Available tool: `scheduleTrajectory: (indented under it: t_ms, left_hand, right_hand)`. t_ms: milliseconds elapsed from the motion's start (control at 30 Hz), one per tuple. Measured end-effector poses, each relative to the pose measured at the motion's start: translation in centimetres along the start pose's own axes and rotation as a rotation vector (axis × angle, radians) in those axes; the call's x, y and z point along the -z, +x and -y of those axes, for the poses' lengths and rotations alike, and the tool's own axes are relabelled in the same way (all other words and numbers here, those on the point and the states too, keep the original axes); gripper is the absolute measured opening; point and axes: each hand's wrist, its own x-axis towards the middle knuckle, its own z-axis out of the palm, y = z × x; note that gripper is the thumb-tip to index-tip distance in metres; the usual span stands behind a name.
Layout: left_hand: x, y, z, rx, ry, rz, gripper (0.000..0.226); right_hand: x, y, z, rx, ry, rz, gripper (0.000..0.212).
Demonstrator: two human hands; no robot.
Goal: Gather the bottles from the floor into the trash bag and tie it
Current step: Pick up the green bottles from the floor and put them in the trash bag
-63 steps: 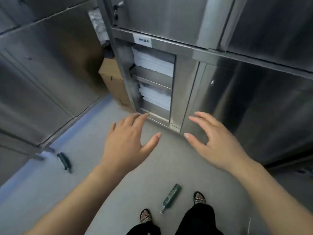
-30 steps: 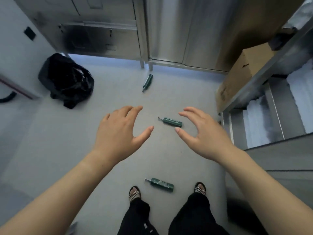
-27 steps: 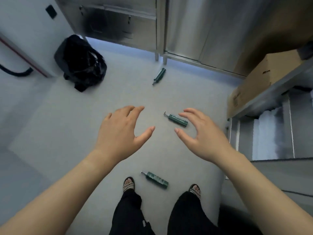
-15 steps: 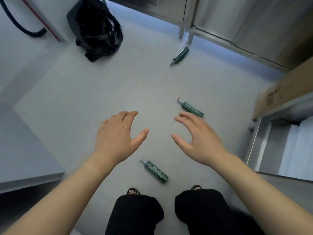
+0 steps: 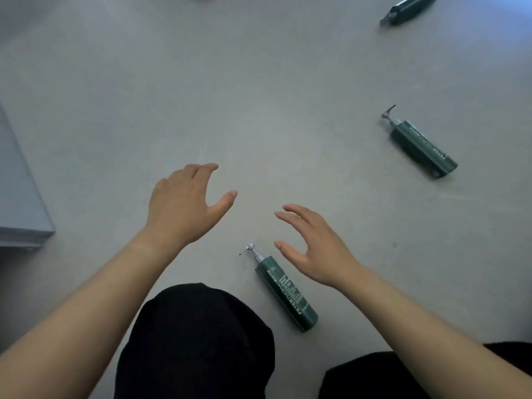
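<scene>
Three dark green pump bottles lie on the grey floor. The nearest bottle lies between my knees, pump end pointing away from me. A second bottle lies to the right, and a third bottle is cut off by the top edge. My right hand hovers open just above and right of the nearest bottle, fingers curved, not touching it. My left hand is open over bare floor to the left. The trash bag is out of view.
A grey low platform corner juts in at the left edge. My knees in black trousers fill the bottom of the view. Grey floor spreads ahead.
The view has dropped close to the floor as I crouched. The black bag and cabinets left the view. My right hand has come down beside the nearest bottle.
</scene>
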Motion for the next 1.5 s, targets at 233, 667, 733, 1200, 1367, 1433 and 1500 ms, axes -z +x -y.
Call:
scheduleTrajectory:
  t_ms: [233,667,733,1200,1367,1433,1500]
  left_hand:
    - [-12.2,2.9,4.6,0.007,0.009,0.019,0.062]
    - [-17.3,2.4,4.0,-0.144,0.048,0.136,0.067]
    - [-17.4,2.6,3.7,-0.164,0.049,0.136,0.067]
    - [-18.3,3.4,2.5,-0.186,0.019,0.118,0.068]
    - [-18.0,3.8,1.6,-0.205,0.035,0.106,0.068]
    - [-17.7,4.1,1.3,-0.211,0.042,0.100,0.069]
    - [-17.2,4.3,0.9,-0.221,0.053,0.097,0.068]
  right_hand:
    - [-12.2,3.1,-7.1,0.013,-0.052,0.107,0.053]
    - [-19.0,-0.7,-11.3,-0.197,-0.146,0.248,0.080]
    - [-19.4,-0.4,-11.5,-0.225,-0.079,0.252,0.085]
    - [-17.6,2.1,-13.6,-0.285,0.027,0.050,0.080]
    - [-17.3,2.3,-14.1,-0.271,0.001,0.107,0.088]
    - [-16.8,2.6,-14.2,-0.252,0.015,0.082,0.086]
    - [-15.5,3.1,-14.2,-0.245,0.026,0.034,0.086]
